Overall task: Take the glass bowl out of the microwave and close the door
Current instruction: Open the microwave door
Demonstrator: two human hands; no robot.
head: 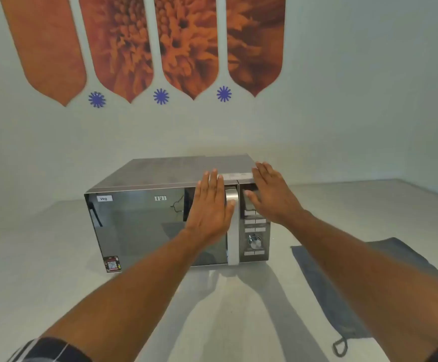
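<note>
Pale counter [43,270], microwave [160,178] centred; grey cloth [314,265] right of it. Labels: "IFB", "Veg". Left hand [210,207] and right hand [272,194] flat, fingers extended.

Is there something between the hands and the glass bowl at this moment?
Yes. The microwave door is shut, so it blocks the way. The left hand lies flat on the door beside the handle; the right hand rests at the control panel. The bowl cannot be seen through the mirrored door.
</note>
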